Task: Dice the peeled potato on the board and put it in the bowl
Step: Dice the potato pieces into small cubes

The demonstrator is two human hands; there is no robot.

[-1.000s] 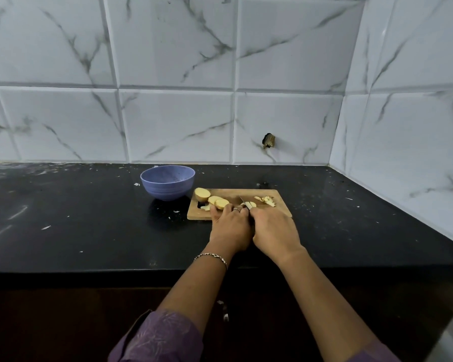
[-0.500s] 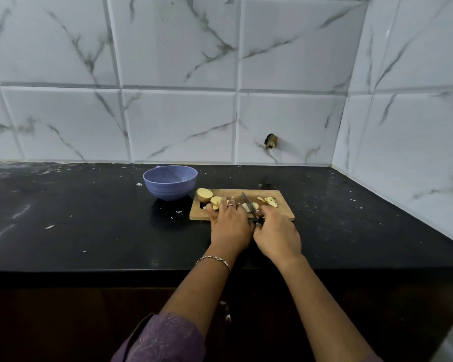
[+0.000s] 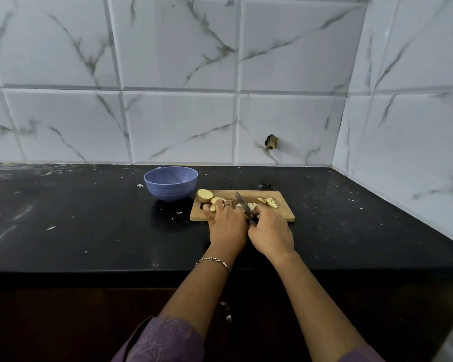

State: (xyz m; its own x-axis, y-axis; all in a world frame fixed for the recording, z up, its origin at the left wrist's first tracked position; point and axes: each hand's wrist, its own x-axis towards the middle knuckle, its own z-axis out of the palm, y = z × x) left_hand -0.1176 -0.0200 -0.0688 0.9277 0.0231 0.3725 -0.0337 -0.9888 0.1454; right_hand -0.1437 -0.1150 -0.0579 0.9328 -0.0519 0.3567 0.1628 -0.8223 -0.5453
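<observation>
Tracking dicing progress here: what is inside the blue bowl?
Inside the bowl, only bare inner wall shows, with nothing visible in it; the bottom is hidden behind its near rim.

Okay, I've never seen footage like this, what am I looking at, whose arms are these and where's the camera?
No machine here: these are a person's bare arms, filmed by one wide-angle camera worn on the head, looking forward and down. Every picture comes from that view. On the black counter lie a wooden cutting board and, to its left, a blue bowl. The left hand holds potato slices down on the board; the right hand grips a knife, its blade close beside that hand. A potato half sits at the board's far left corner, and cut pieces lie toward its right.
</observation>
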